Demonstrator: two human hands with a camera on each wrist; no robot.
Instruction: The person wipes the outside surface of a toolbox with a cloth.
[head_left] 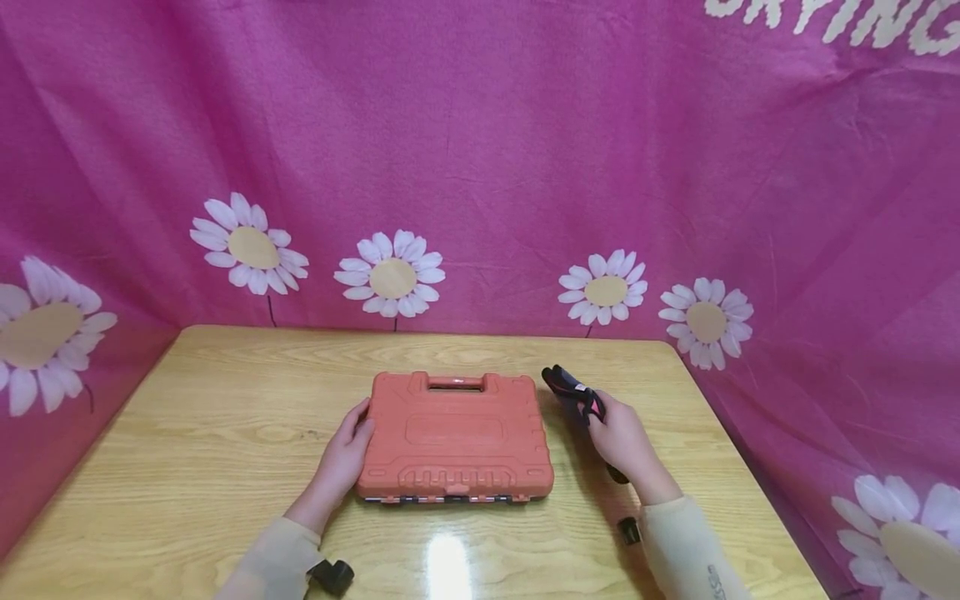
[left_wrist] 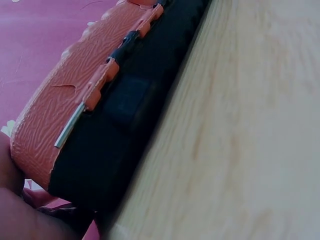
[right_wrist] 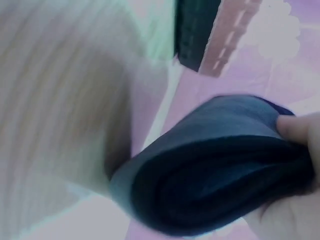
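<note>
An orange-red plastic tool case (head_left: 456, 433) lies closed on the wooden table, its carrying handle on the far side. Its black lower half (left_wrist: 95, 150) and a row of hinges with silver pins show along the near edge. My left hand (head_left: 341, 458) grips the case's left side, thumb by the upper edge. To the right of the case, my right hand (head_left: 626, 442) holds a dark, soft, folded thing with pink details (head_left: 573, 393), pinched at one end. In the right wrist view this folded thing (right_wrist: 210, 155) shows a rounded loop; its exact kind I cannot tell.
The wooden table (head_left: 225, 400) has its far edge against a magenta curtain (head_left: 495, 167) printed with white daisies. The curtain also hangs along both sides. Small black camera parts (head_left: 330, 575) sit at my wrists.
</note>
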